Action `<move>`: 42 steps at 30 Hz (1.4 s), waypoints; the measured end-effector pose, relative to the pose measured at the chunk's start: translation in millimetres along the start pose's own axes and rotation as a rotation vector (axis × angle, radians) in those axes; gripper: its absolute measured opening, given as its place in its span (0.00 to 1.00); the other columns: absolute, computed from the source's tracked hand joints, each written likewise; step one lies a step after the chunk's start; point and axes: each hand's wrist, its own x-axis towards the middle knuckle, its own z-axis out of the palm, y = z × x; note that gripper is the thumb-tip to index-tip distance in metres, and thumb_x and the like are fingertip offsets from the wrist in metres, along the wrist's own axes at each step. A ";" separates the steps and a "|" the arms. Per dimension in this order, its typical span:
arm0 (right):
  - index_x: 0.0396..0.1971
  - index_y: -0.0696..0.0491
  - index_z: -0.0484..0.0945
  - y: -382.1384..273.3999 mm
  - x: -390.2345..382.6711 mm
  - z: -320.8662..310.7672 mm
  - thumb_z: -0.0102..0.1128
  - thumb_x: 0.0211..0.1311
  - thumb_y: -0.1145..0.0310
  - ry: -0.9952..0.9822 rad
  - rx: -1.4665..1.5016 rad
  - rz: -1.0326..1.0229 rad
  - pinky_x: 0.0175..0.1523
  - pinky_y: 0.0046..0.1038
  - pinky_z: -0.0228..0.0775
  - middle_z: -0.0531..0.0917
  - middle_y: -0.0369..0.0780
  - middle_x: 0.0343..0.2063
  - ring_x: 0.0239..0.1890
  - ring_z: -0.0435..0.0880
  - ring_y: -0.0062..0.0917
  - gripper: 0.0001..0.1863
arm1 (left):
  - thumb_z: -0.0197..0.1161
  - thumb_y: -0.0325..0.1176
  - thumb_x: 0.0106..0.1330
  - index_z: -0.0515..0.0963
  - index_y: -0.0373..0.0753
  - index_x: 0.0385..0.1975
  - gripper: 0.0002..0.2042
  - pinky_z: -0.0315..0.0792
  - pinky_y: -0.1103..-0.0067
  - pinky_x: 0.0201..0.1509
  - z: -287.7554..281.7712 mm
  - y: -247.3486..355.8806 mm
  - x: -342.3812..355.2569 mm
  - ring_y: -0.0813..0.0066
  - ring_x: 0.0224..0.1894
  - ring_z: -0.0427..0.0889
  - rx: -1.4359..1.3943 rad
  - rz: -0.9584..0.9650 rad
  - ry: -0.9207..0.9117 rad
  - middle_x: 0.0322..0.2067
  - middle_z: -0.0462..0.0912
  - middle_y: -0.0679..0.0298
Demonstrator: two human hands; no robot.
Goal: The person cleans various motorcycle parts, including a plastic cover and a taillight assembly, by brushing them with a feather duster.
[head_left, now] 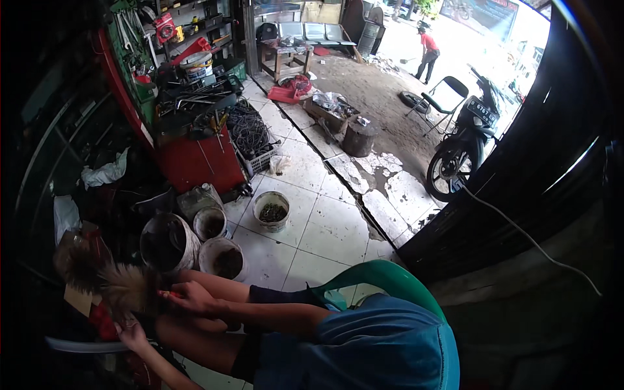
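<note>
A brown, fluffy feather duster (127,286) is at the lower left, slightly blurred. My right hand (192,299) is closed round its red handle, above my bare legs. Lower down, my left hand (133,335) is at the underside of the feathers, its fingertips drawn together on their edge. Beneath that hand a pale curved strip (88,346) runs out to the left. Something red (102,320) lies in shadow beside the feathers; its kind is unclear.
Used buckets (170,242) stand beyond my legs, one with green bits (272,212) further out. A red cabinet (201,162) carries tools, next to a crate of black cables (250,133). I sit on a green chair (390,276). Outside are a motorcycle (458,146) and a person (428,55).
</note>
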 end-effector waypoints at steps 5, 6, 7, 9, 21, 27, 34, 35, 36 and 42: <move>0.28 0.57 0.80 -37.0 -12.1 14.7 0.56 0.66 0.49 -0.076 -0.075 -0.093 0.32 0.37 0.71 0.79 0.47 0.17 0.22 0.80 0.40 0.23 | 0.46 0.39 0.73 0.68 0.31 0.61 0.23 0.59 0.59 0.70 23.4 1.0 -23.1 0.52 0.64 0.69 0.083 0.545 0.913 0.62 0.70 0.48; 0.27 0.56 0.80 -42.2 -16.4 9.2 0.55 0.66 0.50 -0.074 -0.105 -0.068 0.32 0.37 0.71 0.79 0.46 0.17 0.22 0.80 0.40 0.23 | 0.45 0.39 0.73 0.67 0.31 0.62 0.23 0.58 0.60 0.71 36.5 -19.6 -6.0 0.52 0.64 0.69 0.094 0.531 0.949 0.63 0.69 0.48; 0.26 0.56 0.80 -48.2 -19.9 11.3 0.56 0.66 0.50 -0.051 -0.156 -0.117 0.32 0.37 0.72 0.79 0.46 0.17 0.22 0.81 0.40 0.22 | 0.45 0.39 0.73 0.67 0.32 0.62 0.23 0.57 0.61 0.71 38.9 -21.3 -5.4 0.54 0.64 0.68 0.080 0.488 0.890 0.62 0.69 0.49; 0.26 0.54 0.81 -54.2 -18.5 15.7 0.57 0.64 0.50 -0.007 -0.272 -0.193 0.32 0.38 0.73 0.81 0.46 0.18 0.23 0.82 0.41 0.21 | 0.45 0.40 0.73 0.67 0.33 0.62 0.22 0.58 0.63 0.70 40.5 -21.5 -4.2 0.56 0.63 0.69 0.068 0.438 0.798 0.61 0.70 0.51; 0.27 0.57 0.79 13.1 -47.8 20.7 0.56 0.67 0.51 0.075 -0.271 -0.021 0.28 0.35 0.64 0.72 0.47 0.15 0.17 0.70 0.29 0.23 | 0.44 0.38 0.75 0.70 0.36 0.60 0.19 0.76 0.75 0.48 -17.4 -72.5 -0.9 0.75 0.35 0.78 -0.044 0.300 0.115 0.43 0.81 0.58; 0.28 0.59 0.79 9.2 -69.2 -11.0 0.57 0.68 0.52 0.129 -0.338 0.157 0.28 0.32 0.64 0.73 0.45 0.15 0.19 0.69 0.25 0.22 | 0.47 0.42 0.74 0.72 0.38 0.58 0.19 0.75 0.76 0.46 -34.0 -111.6 27.2 0.76 0.36 0.78 -0.265 0.164 0.011 0.44 0.81 0.62; 0.28 0.61 0.77 2.1 -55.3 -60.6 0.56 0.68 0.52 0.042 -0.361 0.259 0.27 0.28 0.62 0.71 0.40 0.14 0.21 0.64 0.18 0.24 | 0.48 0.42 0.73 0.76 0.42 0.51 0.16 0.72 0.75 0.52 -89.6 -109.4 64.3 0.73 0.45 0.80 0.241 0.303 0.546 0.47 0.81 0.65; 0.27 0.62 0.76 -5.6 -52.0 -62.5 0.55 0.68 0.50 0.055 -0.387 0.252 0.27 0.28 0.61 0.70 0.40 0.14 0.20 0.63 0.20 0.25 | 0.48 0.42 0.73 0.76 0.42 0.50 0.16 0.72 0.74 0.53 -104.1 -103.0 63.5 0.71 0.47 0.80 0.075 0.227 0.414 0.47 0.82 0.64; 0.25 0.62 0.75 -7.8 -50.4 -74.8 0.54 0.69 0.49 0.094 -0.430 0.255 0.26 0.28 0.61 0.70 0.40 0.13 0.20 0.62 0.21 0.27 | 0.48 0.42 0.73 0.76 0.42 0.50 0.16 0.72 0.74 0.53 -92.4 -119.0 82.0 0.71 0.47 0.80 0.060 0.210 0.406 0.47 0.82 0.64; 0.30 0.60 0.76 20.2 -25.5 -125.3 0.52 0.69 0.47 0.131 -0.469 0.342 0.31 0.33 0.70 0.74 0.44 0.15 0.21 0.79 0.29 0.26 | 0.46 0.38 0.74 0.75 0.38 0.55 0.17 0.69 0.68 0.61 -31.2 -165.4 143.1 0.66 0.52 0.79 0.042 0.262 0.830 0.51 0.81 0.63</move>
